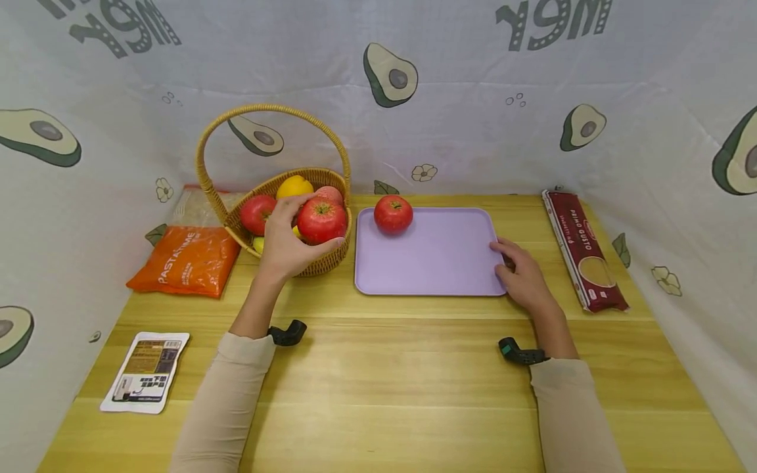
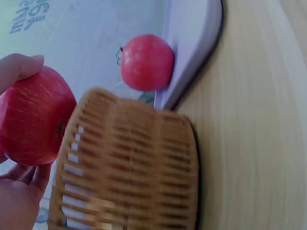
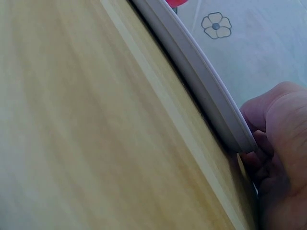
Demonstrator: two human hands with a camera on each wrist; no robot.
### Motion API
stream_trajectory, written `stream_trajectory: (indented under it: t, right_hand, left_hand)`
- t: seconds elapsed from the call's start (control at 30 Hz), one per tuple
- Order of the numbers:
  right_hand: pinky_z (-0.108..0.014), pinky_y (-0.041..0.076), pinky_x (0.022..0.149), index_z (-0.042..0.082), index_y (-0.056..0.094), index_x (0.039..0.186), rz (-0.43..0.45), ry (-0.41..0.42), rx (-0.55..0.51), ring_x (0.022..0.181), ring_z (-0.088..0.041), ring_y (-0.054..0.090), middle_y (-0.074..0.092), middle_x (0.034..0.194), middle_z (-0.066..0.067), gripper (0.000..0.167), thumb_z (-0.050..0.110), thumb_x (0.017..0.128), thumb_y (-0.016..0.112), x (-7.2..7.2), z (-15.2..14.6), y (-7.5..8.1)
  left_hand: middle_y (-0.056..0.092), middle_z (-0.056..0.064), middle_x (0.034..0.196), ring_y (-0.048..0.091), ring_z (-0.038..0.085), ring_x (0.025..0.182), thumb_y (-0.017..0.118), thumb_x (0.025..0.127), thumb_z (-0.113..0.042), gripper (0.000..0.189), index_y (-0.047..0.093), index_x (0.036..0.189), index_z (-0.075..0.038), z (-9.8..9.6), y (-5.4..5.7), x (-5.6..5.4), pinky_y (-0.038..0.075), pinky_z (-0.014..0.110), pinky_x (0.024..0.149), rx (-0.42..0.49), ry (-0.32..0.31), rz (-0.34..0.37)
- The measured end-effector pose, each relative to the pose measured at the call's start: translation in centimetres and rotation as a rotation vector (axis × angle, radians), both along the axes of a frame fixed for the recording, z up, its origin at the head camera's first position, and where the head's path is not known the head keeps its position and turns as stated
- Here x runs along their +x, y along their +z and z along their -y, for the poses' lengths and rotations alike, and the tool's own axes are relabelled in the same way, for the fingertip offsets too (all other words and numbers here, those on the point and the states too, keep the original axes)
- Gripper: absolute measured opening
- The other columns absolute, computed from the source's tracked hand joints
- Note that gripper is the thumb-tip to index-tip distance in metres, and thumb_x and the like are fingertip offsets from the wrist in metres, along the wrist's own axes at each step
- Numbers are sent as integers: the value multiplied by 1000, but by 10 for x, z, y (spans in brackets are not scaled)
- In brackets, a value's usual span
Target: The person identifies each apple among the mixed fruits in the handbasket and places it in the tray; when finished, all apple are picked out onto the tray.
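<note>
My left hand (image 1: 284,243) grips a red apple (image 1: 322,221) between thumb and fingers, at the right side of a wicker basket (image 1: 322,265). In the left wrist view the held apple (image 2: 36,117) appears beside the basket's rim, its skin streaked red. Another red apple (image 1: 393,215) sits at the back left of a light purple tray (image 1: 437,256). On the tray's right edge, my right hand (image 1: 523,276) pinches the rim near the front corner; the right wrist view shows its fingers (image 3: 261,110) curled there, partly in shadow.
Inside the basket are a red fruit (image 1: 257,214), a yellow fruit (image 1: 295,187) and a pinkish fruit (image 1: 329,194); its tall handle (image 1: 272,108) arches above. An orange pasta bag (image 1: 192,259) and a white pouch (image 1: 145,372) lie left, a dark red spaghetti pack (image 1: 585,253) right.
</note>
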State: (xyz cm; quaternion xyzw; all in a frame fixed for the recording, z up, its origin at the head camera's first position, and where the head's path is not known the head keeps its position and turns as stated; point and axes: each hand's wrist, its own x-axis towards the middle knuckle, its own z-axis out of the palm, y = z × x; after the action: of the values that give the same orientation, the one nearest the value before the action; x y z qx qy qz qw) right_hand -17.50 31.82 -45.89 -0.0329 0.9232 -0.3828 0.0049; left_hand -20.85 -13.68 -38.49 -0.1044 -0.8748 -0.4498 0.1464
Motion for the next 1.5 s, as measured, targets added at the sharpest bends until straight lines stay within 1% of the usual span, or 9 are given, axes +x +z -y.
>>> stream_trajectory:
  t: [0.17,0.27,0.4,0.53,0.67,0.9,1.1,1.23,1.5]
  right_hand:
    - [-66,25,121,2,45,154,4,-1,-4,153,-48,25,29,167,-23,51,8,103,49,1,1,1]
    - [-67,25,121,1,44,154,1,2,-6,153,-49,25,28,167,-23,51,8,103,48,1,2,2]
    - [-67,24,121,2,44,154,1,2,-5,153,-50,24,28,167,-24,52,8,103,48,2,2,4]
    - [-67,23,121,2,44,154,4,-1,-10,153,-50,23,27,167,-23,52,8,104,48,3,3,4]
    - [-67,23,122,2,43,155,3,0,-15,154,-49,23,27,167,-22,51,8,104,47,3,3,3]
    - [-67,21,122,1,44,154,-3,5,-16,154,-49,23,28,167,-23,51,8,104,47,1,2,1]
    - [-67,23,121,1,45,153,-7,8,-6,152,-51,24,28,167,-23,51,8,103,48,-1,1,0]
    - [-67,24,121,1,44,154,2,4,-1,152,-50,24,28,167,-23,51,8,103,48,-1,1,-1]
    - [-67,24,121,1,45,154,5,-7,10,152,-50,25,29,167,-23,51,9,103,48,-2,2,0]
  left_hand:
    - [60,2,138,56,21,126,93,69,-45,85,56,144,-29,-17,1,-2,52,47,106,50,-45,-15]
    - [59,0,141,59,20,126,95,69,-44,84,56,140,-22,-29,2,-4,52,44,108,122,-87,-6]
    - [58,1,142,58,19,126,94,69,-48,85,57,140,-18,-46,4,-5,53,43,108,161,-110,46]
    - [62,-1,140,59,18,123,92,69,-54,85,59,141,-22,-66,5,-8,55,42,104,142,-122,72]
    - [61,0,143,63,20,118,91,71,-53,85,58,144,-23,-87,5,-10,58,43,99,127,-161,99]
    - [56,3,147,51,24,133,89,75,-49,84,54,148,-26,-127,2,-15,54,45,104,81,-184,166]
    - [56,2,149,48,26,136,87,78,-48,86,48,152,-28,-161,-5,-21,52,47,106,76,-201,233]
    - [56,3,149,49,26,134,87,80,-44,88,45,154,-25,-179,-13,-26,52,44,106,83,-214,246]
    - [51,2,154,50,19,140,86,84,-33,89,39,159,-22,-216,-37,-40,47,40,114,148,-221,253]
